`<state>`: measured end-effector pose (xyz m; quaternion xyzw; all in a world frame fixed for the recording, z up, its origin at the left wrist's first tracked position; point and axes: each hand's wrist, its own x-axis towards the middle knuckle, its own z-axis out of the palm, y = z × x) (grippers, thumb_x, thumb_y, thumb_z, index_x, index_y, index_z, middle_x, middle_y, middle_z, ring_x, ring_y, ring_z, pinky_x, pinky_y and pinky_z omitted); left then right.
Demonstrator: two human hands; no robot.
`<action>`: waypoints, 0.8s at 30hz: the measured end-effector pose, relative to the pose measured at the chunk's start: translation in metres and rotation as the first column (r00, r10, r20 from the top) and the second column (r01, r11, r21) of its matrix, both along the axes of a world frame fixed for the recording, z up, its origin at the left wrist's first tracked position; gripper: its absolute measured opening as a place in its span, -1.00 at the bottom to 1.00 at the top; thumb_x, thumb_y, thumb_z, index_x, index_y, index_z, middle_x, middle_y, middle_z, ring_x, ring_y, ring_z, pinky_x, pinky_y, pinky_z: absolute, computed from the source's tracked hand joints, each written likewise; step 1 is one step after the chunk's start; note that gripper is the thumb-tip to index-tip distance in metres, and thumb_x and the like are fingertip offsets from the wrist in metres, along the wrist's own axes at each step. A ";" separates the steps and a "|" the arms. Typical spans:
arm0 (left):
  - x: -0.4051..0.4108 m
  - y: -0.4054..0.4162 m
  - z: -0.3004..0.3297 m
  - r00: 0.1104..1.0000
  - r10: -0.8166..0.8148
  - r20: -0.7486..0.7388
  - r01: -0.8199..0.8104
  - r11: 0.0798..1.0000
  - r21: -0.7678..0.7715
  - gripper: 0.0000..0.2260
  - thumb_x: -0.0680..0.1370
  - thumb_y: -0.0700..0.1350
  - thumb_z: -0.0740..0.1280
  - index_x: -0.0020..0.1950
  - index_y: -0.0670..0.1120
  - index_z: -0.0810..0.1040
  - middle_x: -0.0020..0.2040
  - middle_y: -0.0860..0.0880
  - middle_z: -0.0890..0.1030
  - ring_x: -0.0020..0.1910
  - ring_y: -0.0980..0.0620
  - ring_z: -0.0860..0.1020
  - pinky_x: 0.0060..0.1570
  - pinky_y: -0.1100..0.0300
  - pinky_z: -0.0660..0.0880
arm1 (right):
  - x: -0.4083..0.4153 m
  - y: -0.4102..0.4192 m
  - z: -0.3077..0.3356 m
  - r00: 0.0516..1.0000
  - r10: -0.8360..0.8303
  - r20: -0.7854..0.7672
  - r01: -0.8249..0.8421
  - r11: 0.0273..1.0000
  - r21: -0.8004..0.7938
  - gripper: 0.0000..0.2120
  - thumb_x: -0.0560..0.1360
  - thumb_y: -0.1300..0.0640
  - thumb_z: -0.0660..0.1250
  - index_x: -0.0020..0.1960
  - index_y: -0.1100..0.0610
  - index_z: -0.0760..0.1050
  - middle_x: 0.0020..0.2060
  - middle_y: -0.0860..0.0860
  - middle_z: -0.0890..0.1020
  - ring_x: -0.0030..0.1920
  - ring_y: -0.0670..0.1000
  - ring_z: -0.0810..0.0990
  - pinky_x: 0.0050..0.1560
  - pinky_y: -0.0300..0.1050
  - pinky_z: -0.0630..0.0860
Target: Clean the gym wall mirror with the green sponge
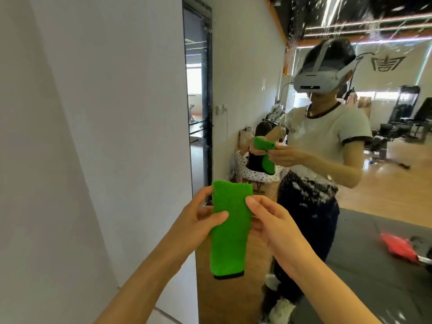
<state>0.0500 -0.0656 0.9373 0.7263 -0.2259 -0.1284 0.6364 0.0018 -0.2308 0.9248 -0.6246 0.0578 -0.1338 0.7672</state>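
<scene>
both hands hold the green sponge [230,225] up at chest height in front of the wall mirror [350,136], not yet touching the glass. left hand [198,220] pinches the left edge, thumb across the front face, fingers curled behind. right hand [268,220] pinches the right edge near the top, forefinger tip on the green pile, the other fingers loosely curled. the sponge looks more like a folded flat pad, hanging long-ways with a dark band along its lower edge. my read: the two-hand hold is for folding or squaring it up to get a flat wiping face before it goes on the glass, so the task is at the prep stage.

the mirror sits to the right of a plain white wall [93,136], its near edge running down just behind the sponge. white splashes or foam streaks [304,190] are spread over the glass, thick across the reflected person's waist and again high up near the top, so plenty is left to wipe. reflected in the glass: the person with a headset, a seated person, gym benches, wooden floor. a dark door frame [201,90] also shows at the left. a red object [397,249] lies low on the right, blurred, can't tell what it is. nothing stands between sponge and glass; the high streaks look a long reach up.
</scene>
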 end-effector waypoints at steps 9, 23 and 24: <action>0.019 -0.030 0.028 0.977 0.132 -0.169 -0.151 0.983 -0.106 -0.30 0.21 0.01 0.54 0.31 -0.05 0.40 0.10 -0.16 0.68 -0.07 -0.04 0.73 -0.20 0.22 0.65 | -0.005 -0.038 0.009 0.961 0.187 0.203 -0.088 0.904 -0.419 -0.31 0.38 0.31 0.54 0.37 -0.14 0.40 0.11 -0.15 0.64 0.14 -0.11 0.63 0.05 -0.22 0.59; 0.037 -0.054 0.045 0.955 -0.167 0.247 0.100 0.959 0.264 -0.73 0.44 0.21 0.35 0.07 0.16 0.58 -0.26 0.22 0.63 -0.28 0.27 0.60 -0.26 0.36 0.50 | 0.027 -0.062 0.031 0.924 -0.047 0.380 0.251 0.823 -0.509 -0.71 0.36 -0.14 0.42 0.02 -0.06 0.69 -0.31 -0.09 0.60 -0.23 -0.05 0.57 -0.18 -0.21 0.50; 0.040 -0.053 0.049 0.950 -0.177 0.259 0.109 0.960 0.257 -0.78 0.44 0.19 0.32 0.00 0.15 0.60 -0.31 0.24 0.62 -0.32 0.28 0.57 -0.29 0.40 0.45 | 0.030 -0.061 0.033 0.920 -0.082 0.384 0.283 0.814 -0.506 -0.69 0.34 -0.20 0.42 0.01 -0.10 0.69 -0.28 -0.09 0.61 -0.17 -0.02 0.57 -0.15 -0.17 0.51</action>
